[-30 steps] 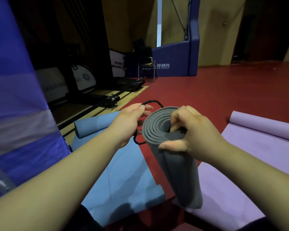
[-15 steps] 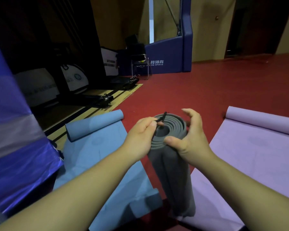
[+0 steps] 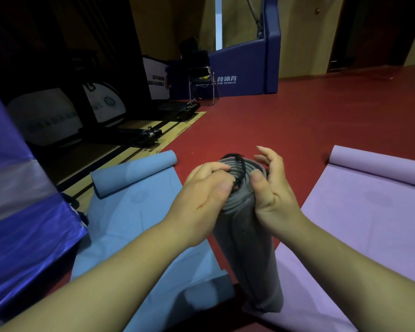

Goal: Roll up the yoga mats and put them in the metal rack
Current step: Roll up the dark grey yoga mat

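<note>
A rolled grey yoga mat [image 3: 249, 248] stands upright on the red floor between my arms. My left hand [image 3: 201, 200] pinches a black elastic band [image 3: 237, 168] that stretches across the mat's top end. My right hand [image 3: 271, 188] holds the top of the roll from the right, thumb on its near rim and fingers loosely raised beyond it. A blue mat [image 3: 134, 226] lies unrolled at the left with both ends curled. A purple mat [image 3: 369, 216] lies unrolled at the right with its far end curled. The metal rack is not in view.
A shiny blue padded block [image 3: 22, 212] fills the left side. Dark equipment and signboards [image 3: 101, 104] stand at the back left by a wooden floor strip. A metal chair [image 3: 201, 85] stands before a blue padded barrier [image 3: 244, 73]. Red floor [image 3: 297, 121] stretches ahead.
My left hand has brought the black band from beside the roll onto its top end. My right hand's fingers came out of the roll's centre and now lie on its right side.
</note>
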### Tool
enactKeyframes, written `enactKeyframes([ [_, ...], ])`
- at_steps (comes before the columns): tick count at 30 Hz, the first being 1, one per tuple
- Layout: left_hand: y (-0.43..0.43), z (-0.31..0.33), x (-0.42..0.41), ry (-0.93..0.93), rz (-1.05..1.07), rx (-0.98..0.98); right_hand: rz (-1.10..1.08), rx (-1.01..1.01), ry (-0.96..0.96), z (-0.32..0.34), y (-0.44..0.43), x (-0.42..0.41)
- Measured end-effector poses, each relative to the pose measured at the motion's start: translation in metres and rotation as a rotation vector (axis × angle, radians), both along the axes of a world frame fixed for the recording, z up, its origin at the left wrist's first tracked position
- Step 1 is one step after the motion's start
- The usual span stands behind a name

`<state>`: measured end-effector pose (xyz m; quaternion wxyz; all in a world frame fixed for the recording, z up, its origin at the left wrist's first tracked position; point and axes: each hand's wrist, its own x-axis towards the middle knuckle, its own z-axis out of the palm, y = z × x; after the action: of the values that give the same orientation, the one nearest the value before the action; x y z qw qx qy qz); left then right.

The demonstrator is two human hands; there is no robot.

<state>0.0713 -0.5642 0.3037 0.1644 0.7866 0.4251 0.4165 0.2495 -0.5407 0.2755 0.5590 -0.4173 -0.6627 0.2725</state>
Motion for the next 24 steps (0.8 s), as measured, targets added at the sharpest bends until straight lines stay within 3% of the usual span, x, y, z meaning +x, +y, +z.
enactKeyframes([
  [5, 0.001, 0.008, -0.008, 0.262, -0.032, -0.031, 0.040, -0.056, 0.057, -0.005, 0.009, -0.001],
  [8, 0.005, 0.007, -0.011, 0.215, -0.058, -0.017, 0.081, -0.057, 0.004, 0.003, 0.010, 0.002],
  [16, 0.008, 0.023, -0.020, 0.140, -0.253, -0.214, 0.261, -0.077, -0.088, 0.040, 0.013, 0.036],
  [24, 0.005, 0.028, -0.016, 0.133, -0.320, -0.275, 0.148, 0.056, -0.098, 0.051, 0.023, 0.037],
])
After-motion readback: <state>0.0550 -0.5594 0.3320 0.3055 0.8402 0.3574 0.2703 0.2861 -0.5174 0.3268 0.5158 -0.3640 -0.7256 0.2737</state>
